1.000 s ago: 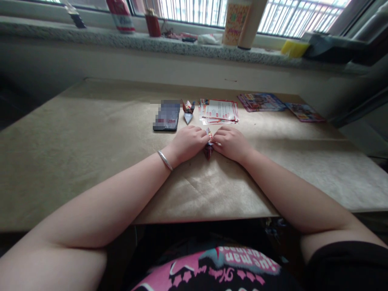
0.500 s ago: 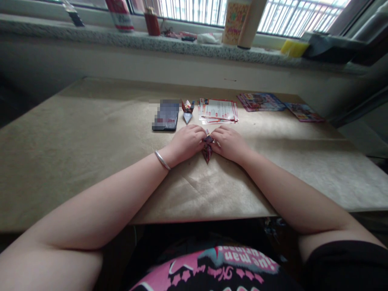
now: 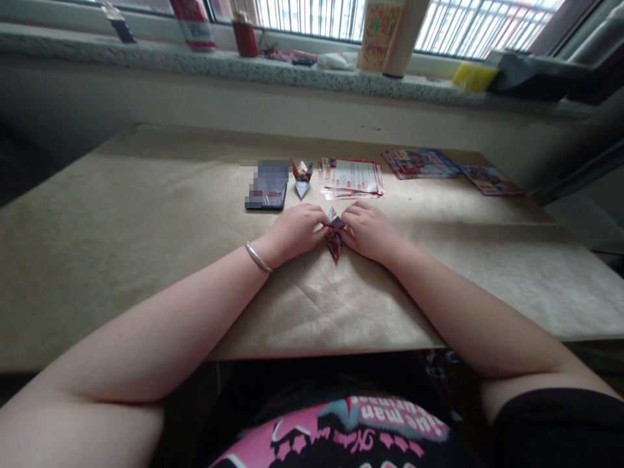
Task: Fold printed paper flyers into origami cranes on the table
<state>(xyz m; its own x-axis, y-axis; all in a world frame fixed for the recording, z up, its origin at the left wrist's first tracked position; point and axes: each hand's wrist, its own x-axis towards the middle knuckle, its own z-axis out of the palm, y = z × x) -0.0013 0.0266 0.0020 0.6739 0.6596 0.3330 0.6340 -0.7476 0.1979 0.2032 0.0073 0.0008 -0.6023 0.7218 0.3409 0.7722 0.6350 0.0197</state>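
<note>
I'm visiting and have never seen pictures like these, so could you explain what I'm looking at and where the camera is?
There's no machine here, just a person's two bare hands. One camera, worn on the head, takes every picture, looking forward and down. The left hand, with a silver bracelet at its wrist, and the right hand hold a small folded paper between their fingers. Beyond them on the table lie a dark, partly pixelated device, another folded piece, some white printed sheets and, farther right, colourful printed papers. Behind, a windowsill bears a red container and other items.
</note>
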